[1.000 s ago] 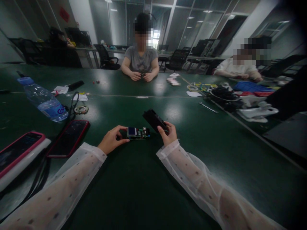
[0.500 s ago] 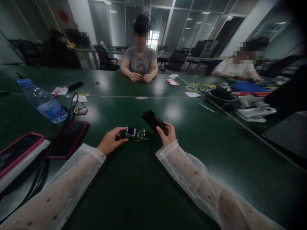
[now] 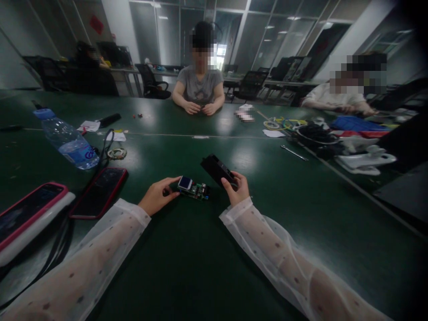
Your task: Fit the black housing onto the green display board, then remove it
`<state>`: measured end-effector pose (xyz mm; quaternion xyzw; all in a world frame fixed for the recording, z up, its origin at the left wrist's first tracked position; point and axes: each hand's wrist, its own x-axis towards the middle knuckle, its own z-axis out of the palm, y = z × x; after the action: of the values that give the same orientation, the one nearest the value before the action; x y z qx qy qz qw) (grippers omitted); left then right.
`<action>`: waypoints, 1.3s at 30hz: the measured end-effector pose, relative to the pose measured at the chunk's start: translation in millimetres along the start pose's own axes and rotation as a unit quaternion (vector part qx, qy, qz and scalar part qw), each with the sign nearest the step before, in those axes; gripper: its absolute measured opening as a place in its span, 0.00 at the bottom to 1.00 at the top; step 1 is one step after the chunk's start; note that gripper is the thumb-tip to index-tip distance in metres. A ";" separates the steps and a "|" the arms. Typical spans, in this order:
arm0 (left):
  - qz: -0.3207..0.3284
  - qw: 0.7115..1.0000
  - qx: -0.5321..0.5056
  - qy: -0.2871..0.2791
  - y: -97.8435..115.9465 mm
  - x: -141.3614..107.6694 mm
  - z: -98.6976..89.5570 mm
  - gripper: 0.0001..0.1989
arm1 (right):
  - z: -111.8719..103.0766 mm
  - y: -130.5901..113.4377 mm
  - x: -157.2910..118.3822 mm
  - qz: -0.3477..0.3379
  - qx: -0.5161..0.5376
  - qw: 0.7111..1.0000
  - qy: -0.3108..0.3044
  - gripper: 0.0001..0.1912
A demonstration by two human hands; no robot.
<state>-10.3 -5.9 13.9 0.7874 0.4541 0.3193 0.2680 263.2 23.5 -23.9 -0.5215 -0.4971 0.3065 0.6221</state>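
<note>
My left hand (image 3: 160, 194) pinches the left end of a green circuit board (image 3: 195, 189), thumb at the near side and fingers at the far side. A small square screen (image 3: 185, 183) sits on the board's left part, with small components to its right. My right hand (image 3: 238, 188) grips a black plastic case (image 3: 216, 168) by its right end, holding it tilted. The case is just above and to the right of the board, apart from it. Inside the case, little detail can be made out.
On the left lie two red-edged phones (image 3: 99, 192) (image 3: 31, 211), black cables, and a tilted water bottle (image 3: 70, 142). A wrench (image 3: 294, 153) and a heap of cables (image 3: 316, 133) lie to the right. Across the green table (image 3: 187, 258) sits a person (image 3: 199, 87); another is at the far right.
The whole view has shifted slightly, so things appear a little further right. The circuit board is turned slightly, its right end a bit nearer me. Both hands keep their holds.
</note>
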 end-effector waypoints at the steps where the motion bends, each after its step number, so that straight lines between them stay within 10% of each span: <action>1: -0.004 1.000 -0.005 0.001 0.3 -0.3 -0.1 0.25 | 0.6 -1.7 -0.6 0.000 -0.001 1.000 -0.001 0.28; 20: -0.034 0.999 -0.023 -0.022 3.7 0.3 -0.8 0.27 | 4.0 -11.6 -4.1 -0.012 0.002 1.000 0.008 0.27; 39: -0.042 0.999 0.030 0.002 -4.5 1.3 3.9 0.25 | 4.9 -34.5 -25.3 -0.198 -0.114 0.960 -0.159 0.27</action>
<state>-9.4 -3.3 8.5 0.7747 0.4964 0.2960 0.2566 245.8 -6.8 1.2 -0.4249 -0.7146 0.1970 0.5196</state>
